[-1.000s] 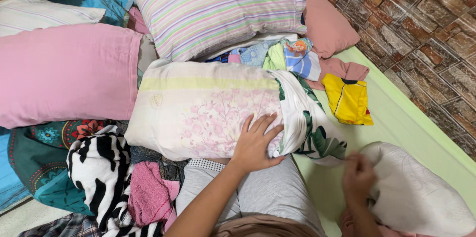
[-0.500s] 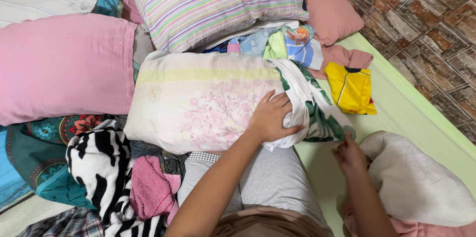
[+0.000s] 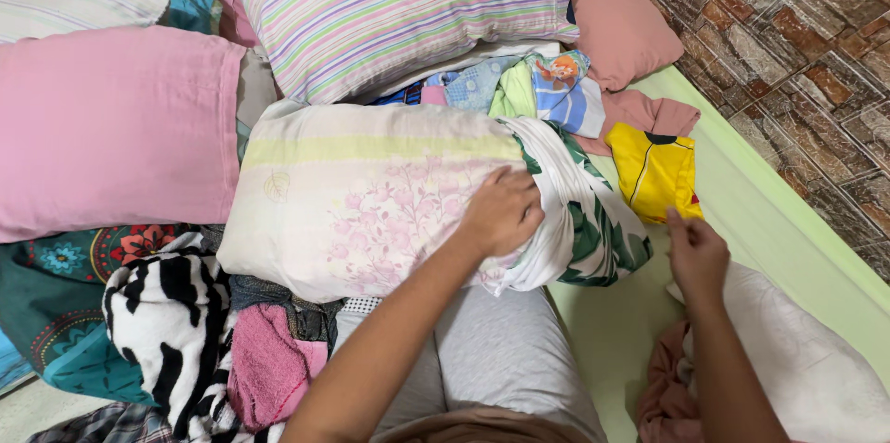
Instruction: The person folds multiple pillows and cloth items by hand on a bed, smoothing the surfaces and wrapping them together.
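- Both forearms are bare, with no sleeves reaching into view.
- The left hand (image 3: 502, 211) and right hand (image 3: 697, 256) carry no rings, watch or gloves.
- Light grey soft fabric trousers (image 3: 501, 360) cover the lap.

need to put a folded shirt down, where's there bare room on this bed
The bare green sheet runs along the brick wall, from the yellow shirt down past the right hand. A smaller patch lies between the grey-clad lap and the white pillow. Left of the floral pillow under the left hand, pillows and clothes crowd everything.
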